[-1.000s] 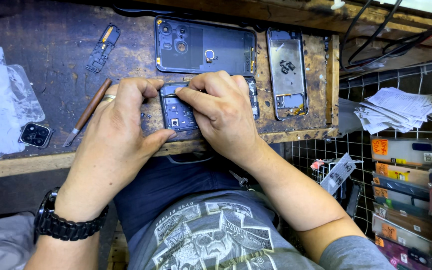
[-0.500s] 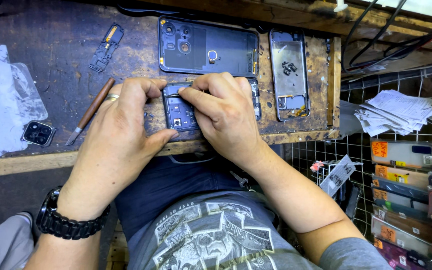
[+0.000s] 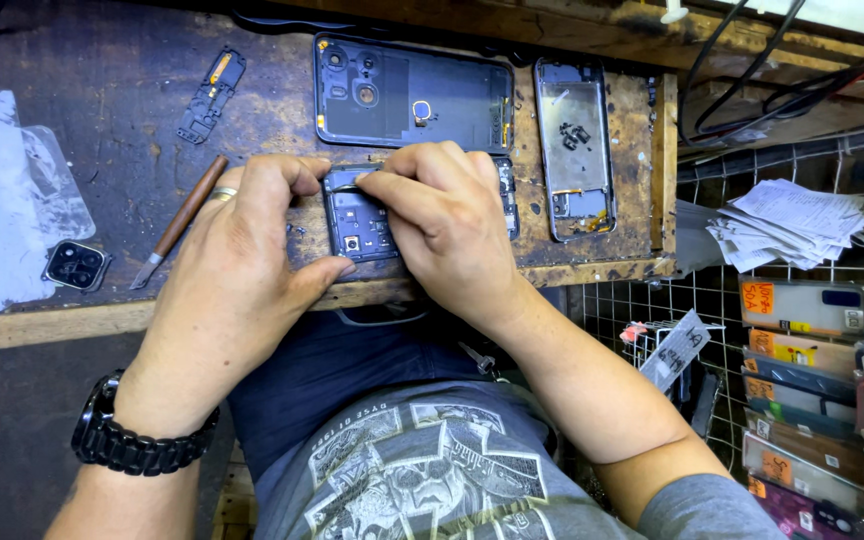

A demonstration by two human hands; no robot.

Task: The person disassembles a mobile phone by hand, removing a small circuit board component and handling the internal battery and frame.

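My left hand [image 3: 237, 265] is curled around the left edge of an opened phone body [image 3: 362, 220], thumb under its lower corner and forefinger hooked over the top; my right hand [image 3: 442, 225] lies across its right part, fingers bunched and pressing at the upper edge. The phone body lies on the wooden bench [image 3: 102, 120] near its front edge, circuit side up, dark boards and a small round part showing; my right hand hides the rest. Just behind it lies a dark rear cover [image 3: 422, 95], inside face up. To the right lies a bare phone frame [image 3: 574, 145]. Left of my left hand lies a wooden-handled tool [image 3: 180, 218], farther left a loose camera module [image 3: 76, 265], and behind them a small dark bracket [image 3: 212, 92]. Right of the bench, a wire rack [image 3: 832, 250] holds papers and packaged goods.
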